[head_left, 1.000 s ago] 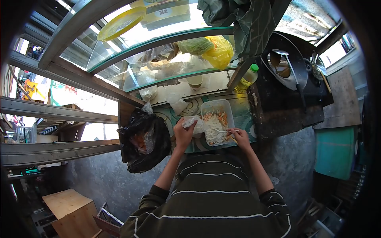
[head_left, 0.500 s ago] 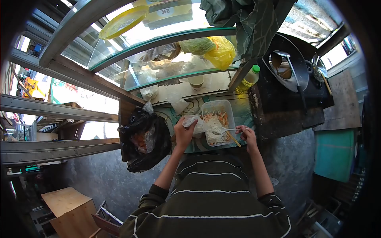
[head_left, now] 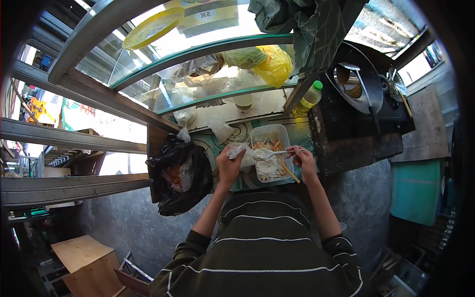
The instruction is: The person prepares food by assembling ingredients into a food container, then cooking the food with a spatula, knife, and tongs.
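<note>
A clear plastic tub [head_left: 285, 134] stands on the counter in front of me, with orange and pale shreds [head_left: 268, 139] in it and white flour-like powder [head_left: 269, 171] over them. My left hand [head_left: 229, 166] is closed on a clear plastic bag [head_left: 238, 149] at the tub's left side. In my right hand [head_left: 303, 161] is the handle of a white spoon [head_left: 277, 153]. The spoon's bowl lies at the bag's mouth, above the tub's left edge, with white powder on or around it. A yellowish stick-like utensil [head_left: 292, 173] leans over the tub's front right corner.
To the left sits a black plastic bag [head_left: 173, 200]. A green-capped bottle [head_left: 309, 98] stands behind the tub on the right, near a stove with a wok [head_left: 363, 99]. Behind are a paper cup [head_left: 243, 101] and a glass case holding a yellow bag [head_left: 274, 67].
My right hand has moved up and slightly left, carrying the spoon from the powder in the tub to the bag's mouth. My left hand stays nearly in place.
</note>
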Motion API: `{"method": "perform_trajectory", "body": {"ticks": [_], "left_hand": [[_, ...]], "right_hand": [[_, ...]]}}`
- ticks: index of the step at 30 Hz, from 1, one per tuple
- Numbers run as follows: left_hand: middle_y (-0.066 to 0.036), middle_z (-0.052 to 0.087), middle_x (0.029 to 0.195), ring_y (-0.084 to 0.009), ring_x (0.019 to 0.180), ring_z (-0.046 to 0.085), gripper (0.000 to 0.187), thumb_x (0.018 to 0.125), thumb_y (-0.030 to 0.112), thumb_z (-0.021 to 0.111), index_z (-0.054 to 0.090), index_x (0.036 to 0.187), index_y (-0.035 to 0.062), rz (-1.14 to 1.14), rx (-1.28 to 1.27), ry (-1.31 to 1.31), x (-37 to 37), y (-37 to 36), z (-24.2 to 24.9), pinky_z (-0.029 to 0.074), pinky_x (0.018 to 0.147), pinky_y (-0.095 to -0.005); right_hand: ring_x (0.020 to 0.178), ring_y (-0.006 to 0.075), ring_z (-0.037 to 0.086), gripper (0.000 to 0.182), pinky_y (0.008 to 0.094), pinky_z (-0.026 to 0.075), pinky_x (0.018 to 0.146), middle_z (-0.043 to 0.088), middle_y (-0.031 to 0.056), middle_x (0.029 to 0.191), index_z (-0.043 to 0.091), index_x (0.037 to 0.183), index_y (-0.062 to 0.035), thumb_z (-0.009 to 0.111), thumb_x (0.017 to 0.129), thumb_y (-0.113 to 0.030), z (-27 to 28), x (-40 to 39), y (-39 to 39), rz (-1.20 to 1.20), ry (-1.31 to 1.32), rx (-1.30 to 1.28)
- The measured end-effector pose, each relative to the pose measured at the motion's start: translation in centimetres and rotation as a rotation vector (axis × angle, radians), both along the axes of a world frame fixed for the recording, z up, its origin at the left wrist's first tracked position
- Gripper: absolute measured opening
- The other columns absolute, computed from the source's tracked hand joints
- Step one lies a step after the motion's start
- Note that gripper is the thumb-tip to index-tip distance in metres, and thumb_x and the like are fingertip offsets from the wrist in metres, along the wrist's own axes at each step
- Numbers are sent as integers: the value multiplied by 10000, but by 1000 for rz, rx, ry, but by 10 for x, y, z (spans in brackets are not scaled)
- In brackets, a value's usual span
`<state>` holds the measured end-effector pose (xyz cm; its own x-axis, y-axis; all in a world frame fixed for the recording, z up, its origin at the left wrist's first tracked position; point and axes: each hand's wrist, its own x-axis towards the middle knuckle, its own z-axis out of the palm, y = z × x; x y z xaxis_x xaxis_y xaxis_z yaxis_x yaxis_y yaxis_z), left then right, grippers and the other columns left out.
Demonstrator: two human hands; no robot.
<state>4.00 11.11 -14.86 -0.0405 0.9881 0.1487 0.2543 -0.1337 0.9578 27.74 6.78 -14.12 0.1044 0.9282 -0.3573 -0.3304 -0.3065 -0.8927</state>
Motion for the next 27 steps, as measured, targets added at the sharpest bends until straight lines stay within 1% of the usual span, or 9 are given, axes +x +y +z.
{"method": "perform_trajectory", "body": {"ticks": [6, 9, 11, 12, 14, 15, 24, 26, 27], "left_hand": [[-120, 616, 747, -210, 645, 614, 113, 742, 56, 667, 624, 788, -38, 2, -7, -4, 0, 0, 3, 449, 562, -286], [-121, 615, 747, -213, 646, 614, 112, 744, 58, 665, 624, 786, -37, 5, 22, 23, 1, -1, 6, 449, 562, -287], [-122, 613, 743, -220, 651, 615, 111, 743, 56, 663, 624, 787, -38, 2, 1, 34, 1, -1, 6, 449, 568, -292], [-122, 613, 743, -220, 651, 615, 111, 743, 56, 663, 624, 787, -38, 0, 1, 34, 1, -1, 6, 449, 568, -292], [-123, 610, 737, -226, 651, 614, 104, 741, 51, 659, 623, 787, -36, -7, 31, 45, 0, 0, 3, 447, 570, -297], [-123, 610, 737, -226, 651, 614, 104, 741, 51, 659, 623, 787, -36, -11, 31, 45, 0, 0, 2, 447, 570, -297], [-110, 584, 721, -204, 605, 588, 78, 725, 1, 636, 614, 787, -41, 6, 19, 38, -12, -1, 3, 420, 528, -273], [-73, 619, 755, -87, 685, 568, 90, 764, -6, 611, 604, 839, -55, -41, 13, 72, -18, -3, 4, 456, 598, -233], [-73, 619, 755, -87, 685, 568, 90, 764, -6, 611, 604, 839, -55, -40, 15, 73, -21, -5, 5, 456, 598, -233]], "right_hand": [[484, 12, 312, 253, 168, 251, 456, 600, 23, 692, 622, 920, -2, 460, 899, -196, 0, -15, 4, 43, -27, 33], [511, 28, 368, 265, 179, 299, 479, 599, 8, 689, 629, 899, 4, 452, 904, -193, 1, -24, 7, 88, -105, 41], [537, 107, 491, 252, 234, 383, 520, 620, 25, 699, 642, 876, -22, 466, 894, -202, -2, -37, 9, 126, -363, 147], [537, 107, 491, 252, 234, 383, 520, 620, 25, 699, 642, 876, -22, 466, 894, -202, 2, -45, 9, 123, -363, 147], [616, 208, 575, 198, 304, 443, 582, 635, 52, 743, 652, 849, -62, 510, 862, -200, 15, -65, 7, 293, -840, 361], [650, 241, 581, 129, 336, 453, 586, 624, 68, 763, 649, 823, -93, 562, 812, -187, 21, -69, 8, 276, -1023, 611], [634, 243, 581, 81, 344, 443, 550, 604, 64, 739, 637, 812, -91, 577, 794, -142, 39, -66, 0, 306, -1040, 694], [598, 207, 564, 102, 312, 421, 526, 605, 55, 729, 636, 835, -76, 557, 819, -138, 32, -65, -3, 202, -912, 632], [562, 171, 548, 124, 279, 400, 501, 605, 46, 719, 635, 859, -60, 536, 845, -135, 29, -64, -6, 102, -782, 564]]}}
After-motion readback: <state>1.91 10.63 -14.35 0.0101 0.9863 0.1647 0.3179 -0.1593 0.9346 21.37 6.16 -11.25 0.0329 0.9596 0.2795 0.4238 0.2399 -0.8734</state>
